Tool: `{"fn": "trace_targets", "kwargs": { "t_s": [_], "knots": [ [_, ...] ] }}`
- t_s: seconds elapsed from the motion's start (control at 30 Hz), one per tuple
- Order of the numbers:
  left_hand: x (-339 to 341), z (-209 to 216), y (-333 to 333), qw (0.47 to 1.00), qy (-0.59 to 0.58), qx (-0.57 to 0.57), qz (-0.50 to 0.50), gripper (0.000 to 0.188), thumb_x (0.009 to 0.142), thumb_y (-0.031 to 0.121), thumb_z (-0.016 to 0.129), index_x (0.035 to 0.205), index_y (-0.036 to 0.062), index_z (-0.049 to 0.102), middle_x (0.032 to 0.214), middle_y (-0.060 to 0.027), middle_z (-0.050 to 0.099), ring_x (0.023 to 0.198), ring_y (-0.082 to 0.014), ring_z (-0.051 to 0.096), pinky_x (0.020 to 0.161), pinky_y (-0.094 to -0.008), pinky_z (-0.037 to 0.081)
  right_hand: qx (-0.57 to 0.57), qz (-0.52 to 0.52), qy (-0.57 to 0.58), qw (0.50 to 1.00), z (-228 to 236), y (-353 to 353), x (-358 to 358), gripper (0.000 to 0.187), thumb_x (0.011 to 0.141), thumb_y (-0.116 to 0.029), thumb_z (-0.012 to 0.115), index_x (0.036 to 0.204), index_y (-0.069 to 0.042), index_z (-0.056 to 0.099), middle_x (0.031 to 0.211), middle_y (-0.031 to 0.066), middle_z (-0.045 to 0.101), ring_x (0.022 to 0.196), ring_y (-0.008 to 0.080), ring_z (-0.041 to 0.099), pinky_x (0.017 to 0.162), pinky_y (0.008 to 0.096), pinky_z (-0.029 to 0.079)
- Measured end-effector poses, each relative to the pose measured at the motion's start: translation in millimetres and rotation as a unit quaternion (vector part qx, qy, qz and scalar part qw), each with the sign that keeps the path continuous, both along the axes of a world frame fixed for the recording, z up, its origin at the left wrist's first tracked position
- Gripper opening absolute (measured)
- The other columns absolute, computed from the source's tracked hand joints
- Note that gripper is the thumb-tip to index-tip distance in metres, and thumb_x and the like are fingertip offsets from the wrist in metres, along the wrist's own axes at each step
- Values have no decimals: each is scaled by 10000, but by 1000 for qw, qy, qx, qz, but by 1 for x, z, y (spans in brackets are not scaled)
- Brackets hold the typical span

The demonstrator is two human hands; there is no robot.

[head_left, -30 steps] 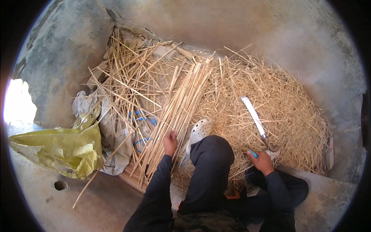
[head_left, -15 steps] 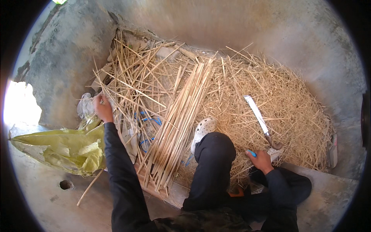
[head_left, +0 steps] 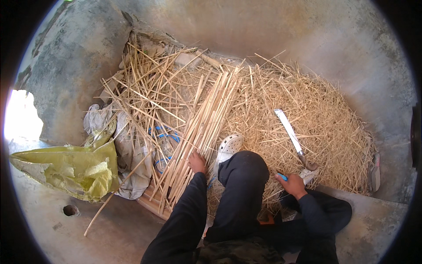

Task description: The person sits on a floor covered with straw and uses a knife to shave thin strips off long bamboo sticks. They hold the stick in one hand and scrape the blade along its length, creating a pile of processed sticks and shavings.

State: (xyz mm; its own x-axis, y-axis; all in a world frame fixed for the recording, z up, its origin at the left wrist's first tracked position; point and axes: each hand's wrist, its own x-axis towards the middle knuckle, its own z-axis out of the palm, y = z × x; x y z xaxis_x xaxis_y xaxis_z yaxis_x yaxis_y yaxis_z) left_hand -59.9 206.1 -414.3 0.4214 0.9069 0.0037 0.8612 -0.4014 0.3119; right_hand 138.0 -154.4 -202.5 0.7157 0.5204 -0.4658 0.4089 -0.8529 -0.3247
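Your left grip point(head_left: 198, 163), closure unclear, swung back, putting bamboo strips point(head_left: 211, 116) within reach, while your right grip point(head_left: 294, 185) clasped a blue handle point(head_left: 281, 177).

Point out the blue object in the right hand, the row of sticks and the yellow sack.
Blue object point(head_left: 281, 177): head view, on its exposed end.
Row of sticks point(head_left: 206, 126): head view, about midway along it.
Yellow sack point(head_left: 72, 168): head view, near its middle.

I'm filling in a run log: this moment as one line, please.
left hand: at laid-out sticks, grip unclear; right hand: holding blue object; long-bladed knife: lying on straw; yellow sack: left of sticks
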Motion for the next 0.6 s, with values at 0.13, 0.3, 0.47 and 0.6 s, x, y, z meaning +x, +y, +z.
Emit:
{"fn": "trace_targets", "kwargs": {
  "t_s": [0.13,0.3,0.47,0.6],
  "knots": [
    [-17,-11,23,991,-118,-60,29,381,759,203,685,1096,52,588,805,-106,629,752,-291,613,725,-435,466,-18,17,34,999,7,12,-5,713,828,-668,505,673,12,654,605,236,591,619,400,617,600,484,479],
    [-20,7,45,946,-245,-199,-72,277,788,204,733,675,9,571,602,-57,566,529,-130,579,473,-317,442,-40,24,28,999,6,13,-11,702,829,-664,507,692,6,664,632,235,605,646,402,625,621,483,488],
    [4,132,46,882,-302,-355,-69,254,918,239,620,822,3,624,676,-36,637,477,-80,562,430,-228,418,1,26,13,1000,10,14,-10,668,843,-626,525,658,2,653,573,234,566,611,404,610,587,493,466],
    [25,230,30,853,-320,-402,-88,240,933,227,605,941,-6,661,686,-23,641,452,-50,537,388,-193,376,-15,20,10,1000,7,12,-5,703,842,-668,485,719,-1,672,645,252,597,675,428,608,636,498,468]
  ]
}}
